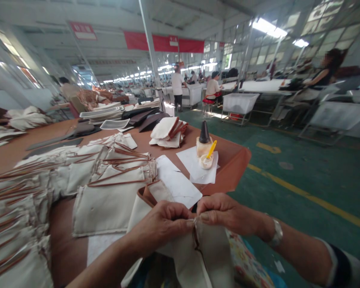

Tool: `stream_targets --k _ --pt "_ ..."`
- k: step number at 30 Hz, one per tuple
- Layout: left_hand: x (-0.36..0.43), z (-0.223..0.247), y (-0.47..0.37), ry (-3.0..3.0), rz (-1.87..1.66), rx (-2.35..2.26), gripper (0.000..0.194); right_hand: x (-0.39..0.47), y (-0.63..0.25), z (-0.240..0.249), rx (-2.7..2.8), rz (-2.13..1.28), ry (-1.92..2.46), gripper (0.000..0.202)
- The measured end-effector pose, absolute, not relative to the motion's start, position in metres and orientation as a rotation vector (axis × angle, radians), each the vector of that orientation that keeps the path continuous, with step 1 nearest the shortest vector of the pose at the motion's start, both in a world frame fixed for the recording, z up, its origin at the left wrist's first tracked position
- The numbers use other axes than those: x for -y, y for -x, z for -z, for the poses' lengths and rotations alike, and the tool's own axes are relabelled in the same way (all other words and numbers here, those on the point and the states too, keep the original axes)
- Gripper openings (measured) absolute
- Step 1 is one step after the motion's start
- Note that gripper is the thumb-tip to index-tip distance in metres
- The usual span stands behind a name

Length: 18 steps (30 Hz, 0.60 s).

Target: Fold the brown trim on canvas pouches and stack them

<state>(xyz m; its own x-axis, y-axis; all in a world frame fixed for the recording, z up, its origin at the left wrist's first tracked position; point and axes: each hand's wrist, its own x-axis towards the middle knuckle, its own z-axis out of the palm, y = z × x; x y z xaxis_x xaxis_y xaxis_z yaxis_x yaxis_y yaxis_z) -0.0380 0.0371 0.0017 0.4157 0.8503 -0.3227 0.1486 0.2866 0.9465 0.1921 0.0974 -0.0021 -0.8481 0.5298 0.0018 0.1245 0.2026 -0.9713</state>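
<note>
Both hands pinch the brown-trimmed edge of a cream canvas bag panel [204, 248] at six o'clock: left hand [162, 226] and right hand [225, 214], grips clenched on the fabric. Thumbs pressed close should keep the fold even. A glue bottle [204, 141] stands on the bench [231, 160] at twelve o'clock.

We note both forearms bare. The left hand [160, 226] carries no ring or band that we can make out. Behind the right hand [225, 214] sits a silver-toned wristwatch [276, 233] with a metal band. Further up that arm, a sleeve [345, 266] striped dark and pale.
</note>
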Motion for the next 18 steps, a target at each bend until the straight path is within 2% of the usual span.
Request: stream_targets --k 5,10,13,18 --pt "-0.032 -0.005 0.032 -1.334 -0.636 -1.22 0.031 -0.092 -0.184 0.001 2.216 -1.455 0.699 0.037" --pt "-0.031 -0.007 0.025 -1.261 -0.682 -1.272 0.024 -0.083 -0.172 0.0 2.201 -1.363 0.872 0.032" --pt "-0.029 -0.005 0.022 -1.142 -0.744 -1.251 0.024 -0.085 -0.171 -0.001 2.139 -1.533 0.842 0.023" --pt "-0.027 0.0 0.02 -0.987 -0.82 -1.179 0.019 -0.093 -0.175 -0.002 1.991 -1.827 0.708 0.028"
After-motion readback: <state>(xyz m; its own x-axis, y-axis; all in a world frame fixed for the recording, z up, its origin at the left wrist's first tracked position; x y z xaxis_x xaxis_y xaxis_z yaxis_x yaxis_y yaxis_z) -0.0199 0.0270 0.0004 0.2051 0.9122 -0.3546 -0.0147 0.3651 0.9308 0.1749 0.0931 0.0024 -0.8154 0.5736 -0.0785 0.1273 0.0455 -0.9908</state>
